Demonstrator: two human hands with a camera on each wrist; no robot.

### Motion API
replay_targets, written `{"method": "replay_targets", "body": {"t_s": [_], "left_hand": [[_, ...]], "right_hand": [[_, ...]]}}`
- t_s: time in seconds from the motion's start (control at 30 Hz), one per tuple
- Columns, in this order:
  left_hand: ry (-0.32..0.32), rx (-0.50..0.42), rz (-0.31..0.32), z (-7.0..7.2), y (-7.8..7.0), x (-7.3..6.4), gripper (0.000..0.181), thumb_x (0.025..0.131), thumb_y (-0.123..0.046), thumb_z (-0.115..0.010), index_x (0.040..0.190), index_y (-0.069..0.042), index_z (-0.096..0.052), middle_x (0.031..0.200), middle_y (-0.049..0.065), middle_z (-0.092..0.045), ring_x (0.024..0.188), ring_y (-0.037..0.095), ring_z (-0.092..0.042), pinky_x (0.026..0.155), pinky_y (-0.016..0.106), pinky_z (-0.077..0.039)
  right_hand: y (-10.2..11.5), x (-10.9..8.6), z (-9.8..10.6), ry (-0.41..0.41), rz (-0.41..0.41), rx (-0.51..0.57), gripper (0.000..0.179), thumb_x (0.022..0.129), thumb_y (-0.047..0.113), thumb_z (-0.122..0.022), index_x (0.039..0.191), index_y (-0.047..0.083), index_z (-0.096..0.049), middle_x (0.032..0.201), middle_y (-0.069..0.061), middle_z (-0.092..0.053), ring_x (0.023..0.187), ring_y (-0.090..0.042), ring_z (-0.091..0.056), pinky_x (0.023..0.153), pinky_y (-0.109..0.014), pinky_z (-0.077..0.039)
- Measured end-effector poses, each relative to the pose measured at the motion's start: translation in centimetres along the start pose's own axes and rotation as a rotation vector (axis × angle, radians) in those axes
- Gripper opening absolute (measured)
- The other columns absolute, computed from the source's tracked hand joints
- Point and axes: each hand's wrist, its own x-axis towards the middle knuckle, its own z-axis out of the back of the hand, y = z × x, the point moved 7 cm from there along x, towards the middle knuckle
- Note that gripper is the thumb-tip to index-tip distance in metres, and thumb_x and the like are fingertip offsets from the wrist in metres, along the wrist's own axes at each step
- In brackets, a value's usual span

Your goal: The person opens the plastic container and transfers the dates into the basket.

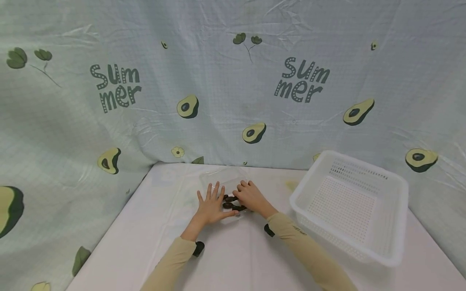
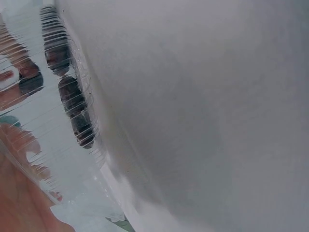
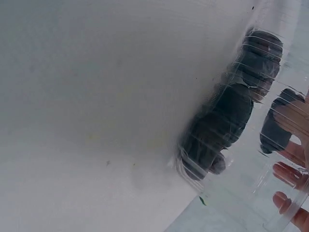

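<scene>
A clear plastic container lies on the white table with several dark oval pieces inside it. My left hand rests flat on its left part, fingers straight and spread. From the right, my right hand holds the container with its fingers curled over the edge. The left wrist view shows the dark pieces through the ribbed clear wall, with fingertips beside them. The right wrist view shows the same dark pieces and the right fingers behind the clear plastic.
A large white perforated basket stands on the table's right side, close to my right forearm. An avocado-print cloth hangs behind and to the left. The table's near edge runs below my arms.
</scene>
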Motion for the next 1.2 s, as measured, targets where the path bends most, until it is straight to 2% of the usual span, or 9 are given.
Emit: {"method": "replay_targets", "body": {"t_s": [0.2, 0.4, 0.6, 0.93, 1.2], "left_hand": [[0.006, 0.015, 0.012, 0.0, 0.0, 0.1, 0.099, 0.072, -0.072, -0.047, 0.144, -0.011, -0.017, 0.151, 0.014, -0.007, 0.137, 0.039, -0.002, 0.097, 0.071, -0.003], [0.002, 0.024, 0.014, 0.0, 0.0, 0.1, 0.099, 0.072, -0.072, -0.047, 0.144, -0.011, -0.017, 0.151, 0.015, -0.008, 0.137, 0.039, -0.002, 0.097, 0.071, -0.003], [0.005, 0.034, 0.011, 0.0, -0.1, 0.2, 0.099, 0.073, -0.071, -0.048, 0.144, -0.010, -0.017, 0.150, 0.015, -0.008, 0.137, 0.040, -0.003, 0.096, 0.072, -0.004], [0.009, 0.043, 0.019, 0.1, -0.2, 0.1, 0.097, 0.073, -0.070, -0.049, 0.144, -0.010, -0.019, 0.150, 0.015, -0.008, 0.137, 0.040, -0.004, 0.097, 0.071, -0.005], [0.010, 0.036, 0.009, 0.2, -0.4, 0.0, 0.096, 0.074, -0.070, -0.048, 0.144, -0.011, -0.019, 0.150, 0.015, -0.009, 0.137, 0.040, -0.003, 0.097, 0.071, -0.005]], "right_hand": [[-0.5, -0.9, 1.4, -0.080, 0.022, -0.006, 0.010, 0.082, 0.026, -0.064, 0.090, 0.022, -0.060, 0.088, 0.003, -0.057, 0.080, -0.013, -0.049, 0.066, -0.029, -0.043], [-1.8, -2.1, 3.7, -0.132, 0.002, 0.024, 0.011, 0.080, 0.022, -0.066, 0.087, 0.019, -0.058, 0.084, 0.002, -0.055, 0.078, -0.014, -0.047, 0.064, -0.030, -0.041], [-2.6, -3.1, 6.1, -0.165, -0.005, 0.009, 0.018, 0.076, 0.026, -0.070, 0.086, 0.020, -0.057, 0.083, 0.002, -0.055, 0.078, -0.015, -0.047, 0.063, -0.029, -0.041], [-4.1, -5.5, 10.7, -0.230, -0.019, 0.040, 0.021, 0.073, 0.016, -0.072, 0.085, 0.018, -0.054, 0.081, 0.002, -0.054, 0.078, -0.015, -0.046, 0.063, -0.028, -0.039], [-6.6, -7.8, 13.9, -0.261, -0.022, 0.024, 0.027, 0.069, 0.014, -0.076, 0.086, 0.016, -0.056, 0.079, 0.001, -0.052, 0.079, -0.017, -0.048, 0.060, -0.030, -0.040]]}}
